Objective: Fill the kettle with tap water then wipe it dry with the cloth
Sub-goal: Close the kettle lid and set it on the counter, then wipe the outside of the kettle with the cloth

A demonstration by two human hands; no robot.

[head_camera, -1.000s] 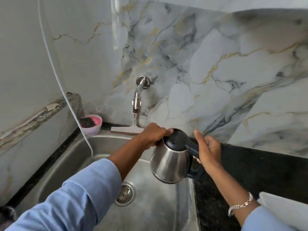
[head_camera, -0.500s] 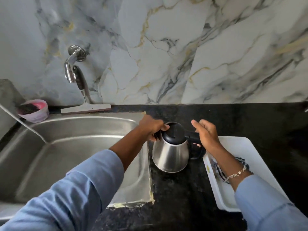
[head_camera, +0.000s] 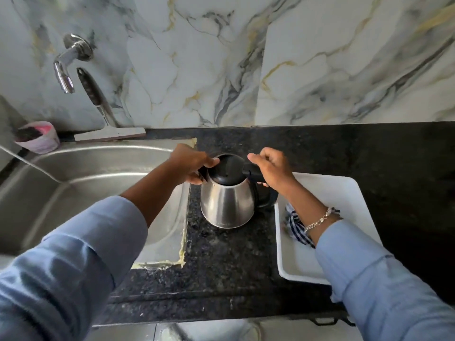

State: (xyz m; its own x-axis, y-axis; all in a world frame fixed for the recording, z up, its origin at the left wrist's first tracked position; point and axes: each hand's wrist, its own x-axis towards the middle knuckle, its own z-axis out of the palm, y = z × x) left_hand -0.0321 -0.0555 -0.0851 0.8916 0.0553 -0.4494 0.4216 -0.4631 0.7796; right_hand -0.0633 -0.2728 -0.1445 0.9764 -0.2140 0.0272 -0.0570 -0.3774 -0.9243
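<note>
Bystanders around the sink and counter

A squeegee (head_camera: 103, 112) leans against the marble wall (head_camera: 307, 60) at upper left, its pale blade resting on the ledge behind the steel sink (head_camera: 49, 183). At the far left edge a small pink tub (head_camera: 38, 137) holds something dark. A thin white cord (head_camera: 32, 164) slants across the sink's left side. The black speckled counter (head_camera: 369, 148) fills the middle and right, and a white tray (head_camera: 344, 193) lies on it at right.
</note>
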